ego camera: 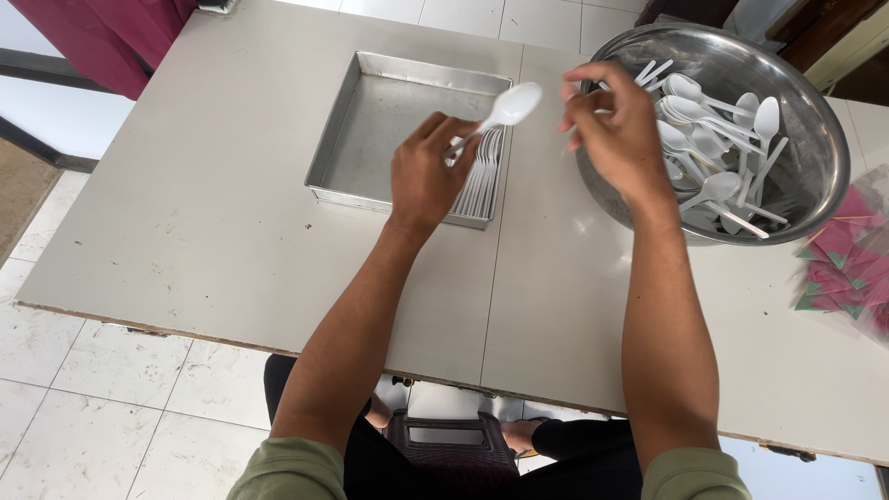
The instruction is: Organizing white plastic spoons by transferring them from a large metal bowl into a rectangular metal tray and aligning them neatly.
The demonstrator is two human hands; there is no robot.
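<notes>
My left hand grips a white plastic spoon by its handle, bowl raised toward the right, above the right side of a square metal tray. Several white spoons lie stacked in a row along the tray's right edge, just under that hand. My right hand hovers at the left rim of a large round metal bowl filled with several loose white spoons. Its fingers are curled and pinch thin white spoon handles.
The tray and bowl rest on a white table with a seam down its middle. A clear bag of pink and green pieces lies at the right edge. A dark stool and tiled floor show below the table's near edge.
</notes>
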